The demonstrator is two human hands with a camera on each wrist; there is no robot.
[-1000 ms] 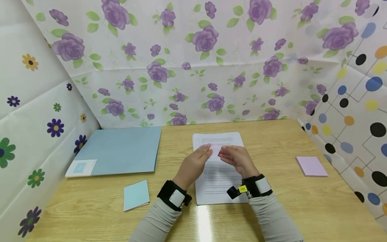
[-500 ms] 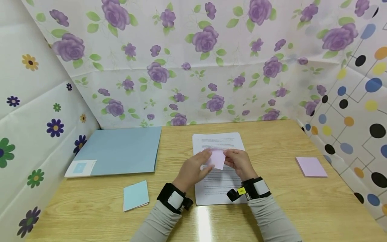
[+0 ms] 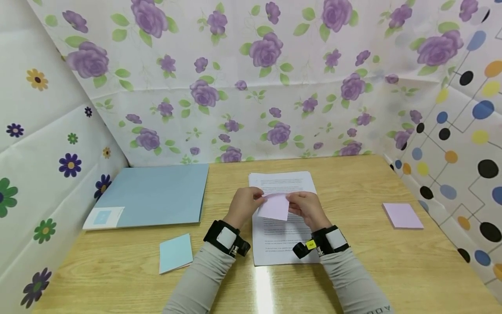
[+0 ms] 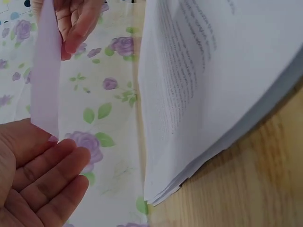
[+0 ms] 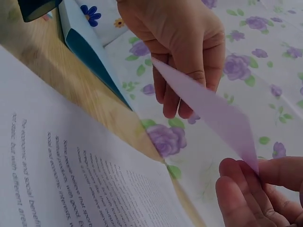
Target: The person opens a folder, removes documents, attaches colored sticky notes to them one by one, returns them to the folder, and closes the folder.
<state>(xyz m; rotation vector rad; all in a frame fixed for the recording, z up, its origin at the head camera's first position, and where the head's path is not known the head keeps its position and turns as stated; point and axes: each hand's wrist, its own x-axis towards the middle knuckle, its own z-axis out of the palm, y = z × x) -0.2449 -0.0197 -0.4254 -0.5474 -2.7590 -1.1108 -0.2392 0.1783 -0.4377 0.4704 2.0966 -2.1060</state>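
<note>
A single pale purple sticky note is held up over a stack of printed paper. My left hand pinches its upper left corner between thumb and fingers. At the opposite upper corner, my right hand pinches it the same way. In the left wrist view the note is seen nearly edge-on, well apart from the printed sheets. The right wrist view shows the note stretched between both hands, slightly bent.
A light purple sticky-note pad lies to the right on the wooden table. On the left are a blue-grey folder and, nearer me, a folded light blue paper piece. Floral sheeting stands behind the table.
My left hand has shifted from lying across the note to pinching its upper left corner. The note, mostly covered by fingers before, now hangs flat and facing me between both hands.
</note>
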